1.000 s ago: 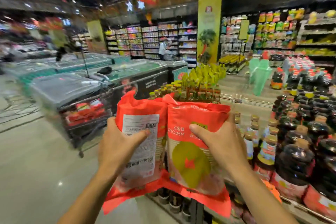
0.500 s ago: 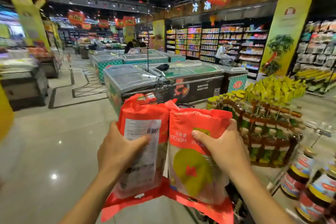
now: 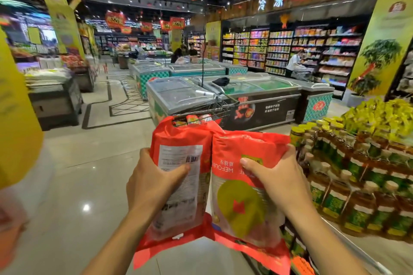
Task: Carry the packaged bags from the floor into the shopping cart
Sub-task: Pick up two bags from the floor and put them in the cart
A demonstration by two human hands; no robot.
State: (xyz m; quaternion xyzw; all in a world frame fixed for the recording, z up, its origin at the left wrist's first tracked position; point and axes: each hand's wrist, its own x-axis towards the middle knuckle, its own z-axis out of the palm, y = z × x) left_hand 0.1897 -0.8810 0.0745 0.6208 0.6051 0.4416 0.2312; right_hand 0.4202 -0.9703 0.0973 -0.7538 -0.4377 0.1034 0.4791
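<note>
Two red packaged bags are held up side by side at 6 o'clock in the view, touching along their inner edges. The left hand grips the left bag, thumb curled across its white barcode label and fingers hidden behind the pack. The bag's bulk lies at 3 o'clock from this hand. The right hand grips the right bag, thumb pressed on the front near the printed green circle and fingers wrapped round its outer edge. This bag lies at 9 o'clock from the hand. Just beyond the bags' tops, at 12 o'clock, stands the wire shopping cart, with red packs inside. Freezer chests sit behind it, and stacked bottles stand at 3 o'clock.
</note>
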